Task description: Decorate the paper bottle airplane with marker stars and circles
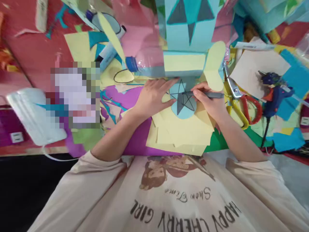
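Observation:
A round light-blue paper piece (189, 112) lies on a stack of pale yellow paper sheets (183, 133). A star is outlined on it in dark lines, with part of the star filled in dark grey. My right hand (210, 100) grips a grey marker (214, 95), its tip over the star. At the left, my left hand (153, 96) lies open, thumb and fingers apart, touching the edge of the blue piece. Just beyond my hands lies a clear plastic bottle (149, 62) with a blue cap, bearing blue and yellow paper.
Scissors (251, 109) with red and yellow handles lie right of my right hand. Farther right is a dark blue glue gun (272, 93) with a cord. Beyond the bottle stands blue paper with dark triangles (190, 32). A white corded object (36, 116) sits left, among paper scraps.

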